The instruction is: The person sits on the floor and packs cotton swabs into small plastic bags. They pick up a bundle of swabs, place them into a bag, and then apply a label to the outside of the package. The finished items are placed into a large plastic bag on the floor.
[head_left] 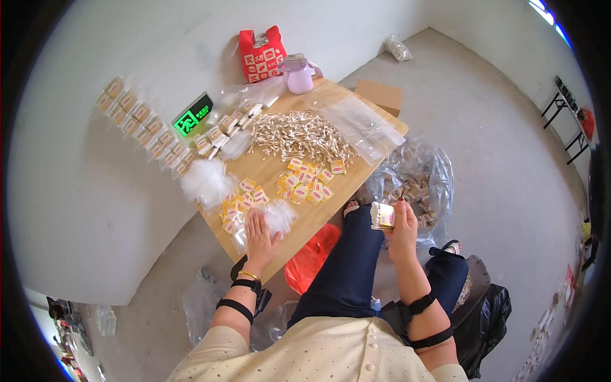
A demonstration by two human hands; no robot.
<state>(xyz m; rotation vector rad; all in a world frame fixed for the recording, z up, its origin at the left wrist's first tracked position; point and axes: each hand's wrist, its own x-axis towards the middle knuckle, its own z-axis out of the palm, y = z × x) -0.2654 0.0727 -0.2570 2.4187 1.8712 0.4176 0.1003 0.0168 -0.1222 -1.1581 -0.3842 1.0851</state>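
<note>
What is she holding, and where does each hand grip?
The right hand pinches a small packet of cotton swabs by its right end. The left hand rests flat on plastic bags, gripping nothing.

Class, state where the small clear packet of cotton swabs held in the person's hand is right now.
In the head view the small clear packet of cotton swabs sits right of centre, pinched in the right hand above the knee, off the wooden board's right edge, beside the big clear bag of packets.

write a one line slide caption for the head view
Seated person's left hand presses a clear plastic bag on a small wooden table; right hand holds a small packed bag of cotton swabs.
</note>
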